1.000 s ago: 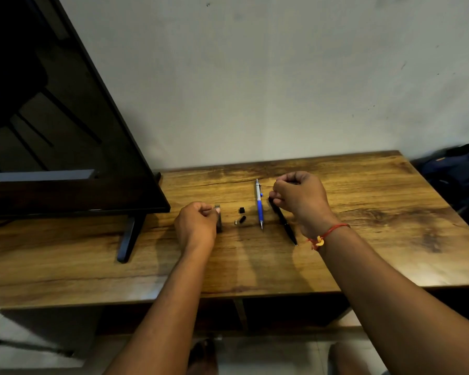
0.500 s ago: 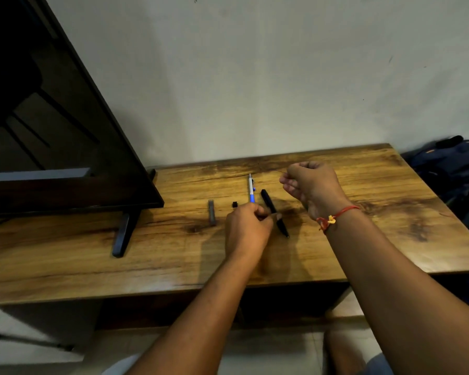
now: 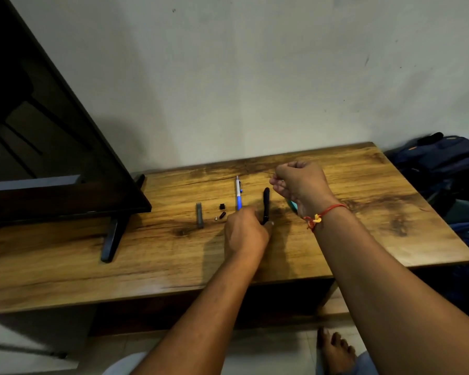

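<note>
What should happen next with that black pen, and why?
Probably lift the black pen off the table toward the right hand: the left hand pinches its near end, and the right holds a thin piece raised, seemingly to fit inside.

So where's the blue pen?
Head view: the blue and white pen lies on the wooden table, between the small black cap on its left and the black pen barrel on its right.

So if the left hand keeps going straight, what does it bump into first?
The black pen: the left hand points along it, and its fingertips seem to pinch the pen's near end. Past that it looks like just table, then the wall.
</note>
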